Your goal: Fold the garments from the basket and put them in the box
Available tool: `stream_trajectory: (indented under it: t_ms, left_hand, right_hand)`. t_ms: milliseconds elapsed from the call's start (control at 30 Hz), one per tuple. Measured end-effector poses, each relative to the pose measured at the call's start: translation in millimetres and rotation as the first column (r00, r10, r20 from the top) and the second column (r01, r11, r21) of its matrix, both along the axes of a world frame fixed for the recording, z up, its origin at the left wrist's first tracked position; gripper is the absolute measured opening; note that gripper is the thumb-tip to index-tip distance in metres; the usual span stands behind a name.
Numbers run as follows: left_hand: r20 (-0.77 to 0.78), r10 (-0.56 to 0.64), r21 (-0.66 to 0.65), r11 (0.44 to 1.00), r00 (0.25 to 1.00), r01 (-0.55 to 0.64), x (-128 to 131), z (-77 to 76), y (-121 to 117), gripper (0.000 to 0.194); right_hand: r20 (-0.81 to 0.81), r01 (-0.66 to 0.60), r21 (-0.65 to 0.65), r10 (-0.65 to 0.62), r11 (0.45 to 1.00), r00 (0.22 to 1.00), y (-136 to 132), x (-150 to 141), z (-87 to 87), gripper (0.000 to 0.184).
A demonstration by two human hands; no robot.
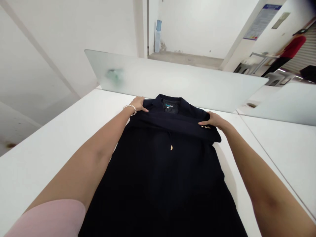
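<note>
A dark navy jacket (158, 177) lies flat on a white table (49, 144), its collar away from me and a teal-lettered neck label (168, 106) showing. A folded band of navy cloth (172, 123) crosses it below the collar, ending in a cuff with gold buttons (205, 126). My left hand (139, 103), with a pearl-like bracelet at the wrist, grips the jacket's far left shoulder. My right hand (214, 120) holds the folded cloth beside the cuff. A small gold button (171, 147) hangs on a thread below the fold.
A frosted glass divider (172, 82) stands along the table's far edge. Beyond it, a person in a red top (292, 47) stands by metal furniture at the upper right. A blue-capped water bottle (157, 36) stands against the far wall.
</note>
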State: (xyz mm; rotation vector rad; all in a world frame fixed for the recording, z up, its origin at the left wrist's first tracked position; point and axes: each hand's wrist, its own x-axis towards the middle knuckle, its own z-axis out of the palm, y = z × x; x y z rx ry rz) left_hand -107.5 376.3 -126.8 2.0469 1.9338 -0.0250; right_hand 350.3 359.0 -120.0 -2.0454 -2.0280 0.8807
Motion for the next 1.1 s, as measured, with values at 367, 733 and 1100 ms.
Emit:
stream_trajectory:
  t_ms: [367, 733, 1100]
  left_hand:
    - [-0.032, 0.007, 0.206, 0.979, 0.999, 0.0, 16, 62.0, -27, 0.057]
    - [0.2, 0.041, 0.519, 0.843, 0.979, -0.141, 13, 129.4, -66, 0.067]
    - [0.368, 0.098, 0.629, 0.706, 0.925, -0.326, 1, 144.2, -279, 0.044]
  right_hand:
    - [0.296, -0.043, 0.195, -0.017, 0.98, 0.955, -2, -32, 42.0, 0.047]
    - [0.135, -0.012, 0.547, -0.074, 0.837, 0.988, -57, -23, 95.1, 0.058]
    - [-0.009, 0.157, 0.545, -0.182, 0.824, 0.983, -245, 7, 106.0, 0.034]
